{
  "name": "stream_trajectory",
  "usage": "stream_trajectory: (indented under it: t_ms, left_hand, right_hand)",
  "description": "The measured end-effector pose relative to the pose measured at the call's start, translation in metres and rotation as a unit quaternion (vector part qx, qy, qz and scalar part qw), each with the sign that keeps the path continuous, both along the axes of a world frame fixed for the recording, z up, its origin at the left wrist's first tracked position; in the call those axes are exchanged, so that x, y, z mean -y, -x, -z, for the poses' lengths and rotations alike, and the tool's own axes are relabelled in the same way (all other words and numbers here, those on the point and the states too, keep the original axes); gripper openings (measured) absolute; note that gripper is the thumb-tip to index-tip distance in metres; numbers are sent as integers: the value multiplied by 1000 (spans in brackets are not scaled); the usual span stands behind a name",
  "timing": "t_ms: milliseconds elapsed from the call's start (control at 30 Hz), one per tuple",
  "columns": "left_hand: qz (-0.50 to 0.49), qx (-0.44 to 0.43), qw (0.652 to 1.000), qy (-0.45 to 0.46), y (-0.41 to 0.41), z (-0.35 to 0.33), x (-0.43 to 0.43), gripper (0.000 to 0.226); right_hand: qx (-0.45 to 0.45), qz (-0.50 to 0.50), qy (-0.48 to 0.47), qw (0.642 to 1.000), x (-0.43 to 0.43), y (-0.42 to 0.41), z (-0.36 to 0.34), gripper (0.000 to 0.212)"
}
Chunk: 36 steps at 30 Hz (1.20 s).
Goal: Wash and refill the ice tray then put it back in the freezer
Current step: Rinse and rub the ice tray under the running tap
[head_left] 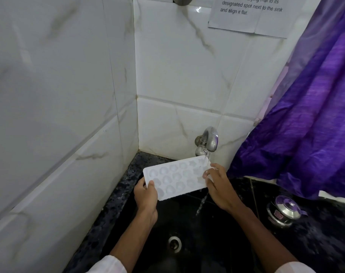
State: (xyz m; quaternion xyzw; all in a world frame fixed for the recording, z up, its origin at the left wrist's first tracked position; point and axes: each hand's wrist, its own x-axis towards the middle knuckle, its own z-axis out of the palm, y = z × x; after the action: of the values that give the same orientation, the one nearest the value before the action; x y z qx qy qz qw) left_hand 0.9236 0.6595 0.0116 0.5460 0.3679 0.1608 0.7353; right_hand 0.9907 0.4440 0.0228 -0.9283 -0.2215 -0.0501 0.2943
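The white plastic moulded ice tray (175,177) hangs over the black sink's (216,243) back edge under the running steel tap (209,139), with the left hand (145,194) and right hand (218,186) pinching its ends. Wet plastic could slip, tilt and spill.

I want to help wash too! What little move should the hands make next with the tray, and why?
Probably slide the ice tray to the right under the tap. The water lands only on its right end, by the right hand, and spills into the sink; the cups near the left hand sit outside the stream.
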Motion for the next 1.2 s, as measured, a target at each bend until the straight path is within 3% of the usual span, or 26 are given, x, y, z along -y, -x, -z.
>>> stream_trajectory:
  t_ms: [233,467,633,800,867,933,1000,1067,1200]
  left_hand:
    - [-23,4,1000,-15,3,4,2,27]
    - [-24,2,1000,-11,7,8,1,27]
    - [-13,-1,1000,-6,15,12,3,27]
    - [-13,-1,1000,-8,20,10,-2,27]
    - [0,4,1000,-20,24,9,-5,27]
    - [18,5,1000,-25,27,13,-8,27]
    - [40,0,999,-26,32,20,-10,27]
    - [67,-8,997,-38,38,29,-11,28]
    - [129,-9,990,-64,47,46,-12,26]
  right_hand:
    - [41,-46,44,997,4,-2,10,20]
    - [-47,-49,-27,997,0,-2,3,28]
    - [-8,-48,50,998,2,3,-1,17]
    - [-24,-30,-14,999,2,14,4,20]
    - [-49,25,-99,994,4,17,6,25]
    - [-120,118,-206,964,6,21,11,45]
    - [-206,178,-256,928,10,26,18,60]
    - [-236,180,-246,923,14,34,27,50]
    - [-213,185,-228,932,27,47,55,23]
